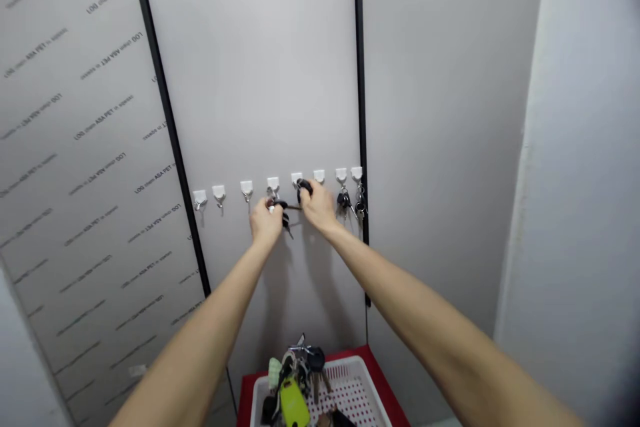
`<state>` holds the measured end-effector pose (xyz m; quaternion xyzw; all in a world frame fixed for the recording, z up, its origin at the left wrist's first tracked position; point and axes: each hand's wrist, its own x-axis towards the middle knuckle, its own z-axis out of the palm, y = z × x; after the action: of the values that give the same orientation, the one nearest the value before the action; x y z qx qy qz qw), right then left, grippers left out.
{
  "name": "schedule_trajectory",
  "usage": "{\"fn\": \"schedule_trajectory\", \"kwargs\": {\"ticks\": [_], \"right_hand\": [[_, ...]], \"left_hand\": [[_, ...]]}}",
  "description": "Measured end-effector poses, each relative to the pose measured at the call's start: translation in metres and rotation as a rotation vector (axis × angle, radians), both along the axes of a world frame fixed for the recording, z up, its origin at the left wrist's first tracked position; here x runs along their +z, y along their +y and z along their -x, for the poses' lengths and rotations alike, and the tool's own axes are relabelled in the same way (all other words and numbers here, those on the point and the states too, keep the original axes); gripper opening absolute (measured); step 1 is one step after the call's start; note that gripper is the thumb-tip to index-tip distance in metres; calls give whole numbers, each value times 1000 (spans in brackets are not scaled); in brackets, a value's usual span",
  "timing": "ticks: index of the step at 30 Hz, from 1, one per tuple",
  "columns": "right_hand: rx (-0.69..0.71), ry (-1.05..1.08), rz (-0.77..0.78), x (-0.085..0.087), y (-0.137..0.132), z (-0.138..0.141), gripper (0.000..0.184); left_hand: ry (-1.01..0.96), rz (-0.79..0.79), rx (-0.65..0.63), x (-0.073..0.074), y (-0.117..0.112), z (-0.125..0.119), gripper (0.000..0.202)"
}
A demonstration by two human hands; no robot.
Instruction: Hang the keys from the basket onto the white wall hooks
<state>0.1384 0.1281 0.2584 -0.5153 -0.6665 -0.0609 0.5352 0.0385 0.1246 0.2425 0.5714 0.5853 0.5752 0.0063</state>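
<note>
My left hand (265, 223) is closed on a bunch of keys (286, 220) with dark heads, just below a white hook (273, 183). Close beside it, my right hand (319, 207) pinches a black key fob (303, 187) right under another white hook (297, 178). Something thin and brownish spans the gap between the two hands. Whether the fob's ring is on the hook cannot be made out. To the right of my right hand, key bunches (344, 200) and keys (361, 208) hang from the two rightmost hooks.
Several white adhesive hooks (219, 193) form a row across the pale cabinet door (250, 67). Long black handles (361, 80) run along its edges. Below, a white plastic basket (373, 390) on a red surface (387, 397) holds keys and a lime-green item (294, 403).
</note>
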Motion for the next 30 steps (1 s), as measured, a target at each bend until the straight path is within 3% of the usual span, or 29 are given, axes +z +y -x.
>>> {"fn": "schedule_trajectory", "kwargs": {"ticks": [4, 6, 7, 9, 13, 15, 16, 18, 21, 24, 27, 30], "right_hand": [[133, -142, -17, 33, -7, -2, 24], [230, -218, 40, 28, -17, -4, 21], [282, -243, 73, 17, -23, -6, 21], [390, -269, 141, -20, -39, -12, 22], [523, -307, 372, -118, -66, -27, 25], [539, -352, 503, -147, -71, -39, 22], [518, -352, 512, -150, -69, -46, 22], [385, -266, 390, -136, -59, -65, 24], [25, 25, 49, -84, -33, -93, 32], [-149, 143, -30, -43, -8, -104, 41], [-193, 151, 11, -37, 8, -95, 43], [-204, 223, -29, -47, 16, -85, 33]], "left_hand": [[-44, -87, -74, 48, -9, 8, 25], [21, -42, -180, 48, -22, 9, 24], [69, 3, -244, 39, -31, 8, 22], [160, 110, -374, 4, -50, 6, 18], [218, 395, -527, -95, -79, 3, 22], [279, 595, -575, -126, -82, 0, 27], [307, 672, -580, -131, -80, -2, 33], [319, 688, -545, -121, -69, -9, 46], [169, 418, -405, -73, -38, -31, 56], [-19, 217, -305, -27, -7, -63, 55], [-104, 190, -259, -11, 14, -92, 41], [-120, 190, -240, -17, 25, -104, 26]]}}
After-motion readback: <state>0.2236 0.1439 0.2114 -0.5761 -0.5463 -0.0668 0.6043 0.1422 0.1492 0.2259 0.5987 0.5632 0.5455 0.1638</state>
